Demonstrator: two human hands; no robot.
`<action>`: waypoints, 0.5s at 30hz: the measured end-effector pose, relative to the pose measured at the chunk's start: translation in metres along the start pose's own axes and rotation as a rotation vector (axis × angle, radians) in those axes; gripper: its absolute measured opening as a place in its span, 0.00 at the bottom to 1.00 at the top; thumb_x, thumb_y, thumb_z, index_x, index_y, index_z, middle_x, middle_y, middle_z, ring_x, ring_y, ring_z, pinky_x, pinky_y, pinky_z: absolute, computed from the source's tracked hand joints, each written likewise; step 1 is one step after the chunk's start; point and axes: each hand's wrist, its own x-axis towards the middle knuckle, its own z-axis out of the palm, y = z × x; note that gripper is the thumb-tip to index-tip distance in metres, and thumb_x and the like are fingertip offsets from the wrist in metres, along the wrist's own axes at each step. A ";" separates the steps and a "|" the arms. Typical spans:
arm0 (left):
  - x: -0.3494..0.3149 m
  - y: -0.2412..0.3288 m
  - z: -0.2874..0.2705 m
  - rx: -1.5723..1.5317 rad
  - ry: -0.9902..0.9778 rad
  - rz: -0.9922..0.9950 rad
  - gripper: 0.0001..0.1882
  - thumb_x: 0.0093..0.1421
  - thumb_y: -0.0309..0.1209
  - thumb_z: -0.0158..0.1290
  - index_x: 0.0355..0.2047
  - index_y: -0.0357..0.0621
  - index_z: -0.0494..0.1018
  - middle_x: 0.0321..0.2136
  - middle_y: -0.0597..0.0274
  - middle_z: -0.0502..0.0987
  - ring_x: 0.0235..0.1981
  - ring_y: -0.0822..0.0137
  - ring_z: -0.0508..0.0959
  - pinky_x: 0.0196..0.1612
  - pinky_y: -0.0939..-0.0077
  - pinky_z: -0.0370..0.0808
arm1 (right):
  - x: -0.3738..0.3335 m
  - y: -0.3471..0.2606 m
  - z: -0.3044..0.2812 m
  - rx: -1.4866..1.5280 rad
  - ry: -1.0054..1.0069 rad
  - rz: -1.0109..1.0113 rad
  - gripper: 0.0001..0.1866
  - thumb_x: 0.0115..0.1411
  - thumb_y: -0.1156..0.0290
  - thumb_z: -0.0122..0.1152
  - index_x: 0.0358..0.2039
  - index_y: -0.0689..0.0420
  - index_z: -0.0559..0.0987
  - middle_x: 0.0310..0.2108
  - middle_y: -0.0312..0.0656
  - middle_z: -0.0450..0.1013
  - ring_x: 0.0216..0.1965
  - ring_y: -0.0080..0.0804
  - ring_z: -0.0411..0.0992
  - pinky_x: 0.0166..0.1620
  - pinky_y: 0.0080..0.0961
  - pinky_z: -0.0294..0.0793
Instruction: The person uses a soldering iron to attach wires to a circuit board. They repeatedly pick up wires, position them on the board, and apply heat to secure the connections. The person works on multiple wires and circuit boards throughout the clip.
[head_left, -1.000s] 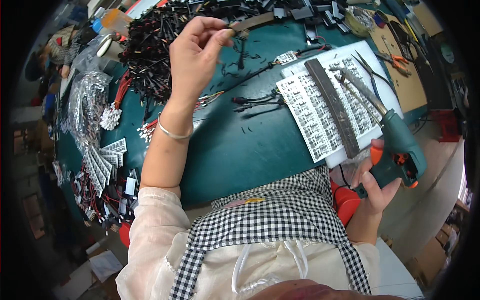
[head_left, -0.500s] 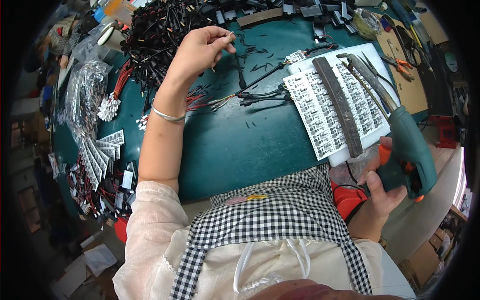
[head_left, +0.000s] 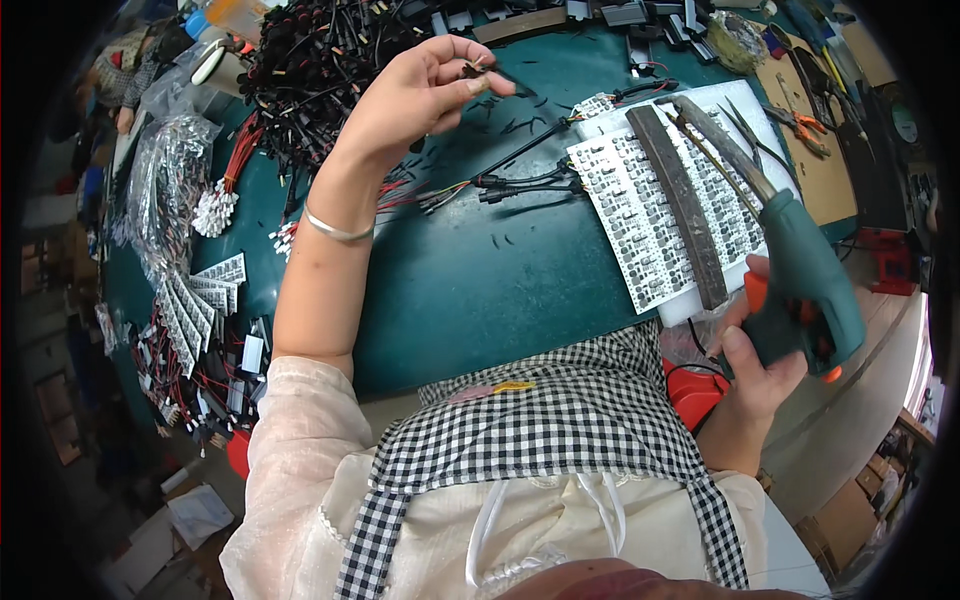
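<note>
My left hand [head_left: 405, 105] is raised over the far middle of the green table, near a heap of black cables [head_left: 305, 75]. Its thumb and fingers pinch a short black cable [head_left: 512, 82], partly hidden by the fingers. At the right, my right hand [head_left: 757, 375] wraps round the handle of a green soldering gun [head_left: 815, 270] with an orange trigger. The gun's metal tip points up and left over a panel of white circuit boards [head_left: 622, 225]. A dark flat bar [head_left: 672, 200] lies across that panel. Black connector cables [head_left: 530, 184] run to the panel's left edge.
Pliers with orange handles [head_left: 800, 122] lie on a brown board [head_left: 832, 185] at the right. Red wires with white connectors [head_left: 215, 210], a plastic bag of wires [head_left: 170, 180] and fanned board strips [head_left: 190, 318] are at the left. Small black scraps [head_left: 525, 125] dot the table.
My left hand has turned and shifted slightly right, and the cable in it now points to the right. The soldering gun has moved slightly left and up.
</note>
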 end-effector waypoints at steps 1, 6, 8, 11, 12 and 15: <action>-0.005 0.012 0.007 -0.040 -0.045 0.023 0.10 0.63 0.23 0.48 0.45 0.41 0.66 0.38 0.56 0.80 0.16 0.85 0.60 0.17 0.91 0.56 | 0.001 0.001 0.000 0.019 -0.001 0.005 0.34 0.49 0.79 0.63 0.56 0.74 0.61 0.34 0.53 0.73 0.21 0.24 0.68 0.22 0.17 0.70; -0.028 0.042 0.048 -0.228 -0.202 0.080 0.09 0.61 0.24 0.51 0.42 0.41 0.66 0.37 0.50 0.80 0.16 0.86 0.62 0.17 0.93 0.60 | 0.025 0.004 0.025 0.029 0.070 0.018 0.35 0.50 0.76 0.64 0.57 0.74 0.60 0.36 0.56 0.75 0.27 0.30 0.75 0.26 0.17 0.72; -0.035 0.044 0.060 -0.278 -0.260 0.061 0.10 0.61 0.25 0.53 0.41 0.41 0.66 0.37 0.49 0.80 0.16 0.86 0.63 0.17 0.93 0.59 | 0.032 0.007 0.031 0.090 0.065 0.001 0.36 0.49 0.76 0.64 0.57 0.74 0.60 0.37 0.57 0.75 0.30 0.32 0.77 0.27 0.17 0.73; -0.042 0.045 0.074 -0.333 -0.288 0.067 0.10 0.61 0.26 0.54 0.40 0.40 0.65 0.36 0.48 0.80 0.15 0.85 0.63 0.17 0.92 0.59 | 0.031 0.009 0.037 0.236 0.018 0.079 0.41 0.48 0.71 0.70 0.58 0.73 0.60 0.38 0.58 0.75 0.31 0.33 0.77 0.30 0.16 0.74; -0.043 0.043 0.078 -0.349 -0.293 0.074 0.10 0.62 0.26 0.54 0.40 0.40 0.65 0.36 0.47 0.80 0.15 0.85 0.63 0.17 0.92 0.59 | 0.029 0.008 0.040 0.262 0.002 0.141 0.41 0.48 0.70 0.71 0.58 0.73 0.60 0.38 0.58 0.75 0.31 0.33 0.77 0.31 0.16 0.74; -0.048 0.039 0.089 -0.473 -0.332 0.020 0.10 0.62 0.21 0.52 0.43 0.39 0.64 0.34 0.64 0.75 0.22 0.84 0.67 0.20 0.90 0.62 | 0.026 0.011 0.048 0.159 -0.075 0.114 0.44 0.43 0.77 0.74 0.59 0.71 0.59 0.39 0.55 0.75 0.31 0.29 0.77 0.31 0.14 0.74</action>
